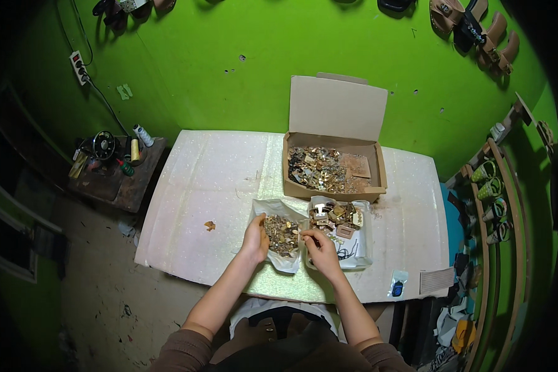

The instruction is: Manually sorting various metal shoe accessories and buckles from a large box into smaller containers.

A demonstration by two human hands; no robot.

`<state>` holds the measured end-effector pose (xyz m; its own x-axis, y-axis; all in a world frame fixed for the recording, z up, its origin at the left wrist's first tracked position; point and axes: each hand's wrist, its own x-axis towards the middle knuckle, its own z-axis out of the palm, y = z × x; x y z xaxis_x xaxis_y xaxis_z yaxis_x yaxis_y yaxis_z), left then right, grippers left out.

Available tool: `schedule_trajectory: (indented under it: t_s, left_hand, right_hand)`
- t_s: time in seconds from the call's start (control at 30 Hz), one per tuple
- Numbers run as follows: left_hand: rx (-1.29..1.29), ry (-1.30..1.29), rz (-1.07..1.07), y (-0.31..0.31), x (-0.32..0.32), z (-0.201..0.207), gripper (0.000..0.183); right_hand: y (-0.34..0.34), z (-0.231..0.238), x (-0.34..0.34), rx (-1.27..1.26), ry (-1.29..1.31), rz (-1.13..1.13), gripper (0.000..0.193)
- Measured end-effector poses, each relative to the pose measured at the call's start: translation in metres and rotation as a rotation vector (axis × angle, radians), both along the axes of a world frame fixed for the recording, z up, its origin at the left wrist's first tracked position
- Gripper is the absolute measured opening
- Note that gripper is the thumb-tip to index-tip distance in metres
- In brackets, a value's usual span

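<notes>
A white bag or liner [285, 263], spread wide, holds a heap of small gold and silver metal pieces [283, 234]. My left hand [255, 240] grips its left side, fingers curled over the edge against the heap. At the bag's right edge my right hand [322, 249] is closed in a pinch; whatever sits between the fingertips is too small to make out. Partly under that hand stands a white tray [367, 254] with buckles and ornaments [336, 216], a pinkish rectangular buckle [345, 232] and thin black strips [348, 251].
Behind the tray, an open cardboard box [378, 177] contains many metal fittings. The pale table [186, 192] bears a brown scrap [210, 225], a small packet with a blue item [398, 285] and a ridged sheet [436, 281]. A sewing machine table [121, 186] stands left, a shoe rack [487, 248] right.
</notes>
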<state>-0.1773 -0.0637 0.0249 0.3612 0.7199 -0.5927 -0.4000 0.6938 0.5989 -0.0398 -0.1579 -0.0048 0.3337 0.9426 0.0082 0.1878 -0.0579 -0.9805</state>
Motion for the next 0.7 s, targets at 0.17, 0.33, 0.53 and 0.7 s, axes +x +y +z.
schedule_trajectory:
  t_s: [0.17,0.33,0.53,0.7]
  left_hand:
    - [0.106,0.088,0.072,-0.017,0.022,-0.003,0.052]
    - [0.675,0.363,0.320,-0.044,0.047,-0.002,0.048]
    - [0.652,0.313,0.449,-0.057,0.073,-0.027,0.050]
    - [0.582,0.460,0.453,-0.051,0.077,-0.041,0.048]
  right_hand:
    - [-0.015,-0.005,0.028,0.026,-0.046,0.080,0.017]
    - [-0.029,0.005,0.049,0.027,-0.103,0.174,0.018]
    - [-0.033,-0.021,0.079,-0.010,-0.081,0.247,0.018]
    - [-0.031,-0.015,0.090,-0.027,-0.046,0.269,0.018]
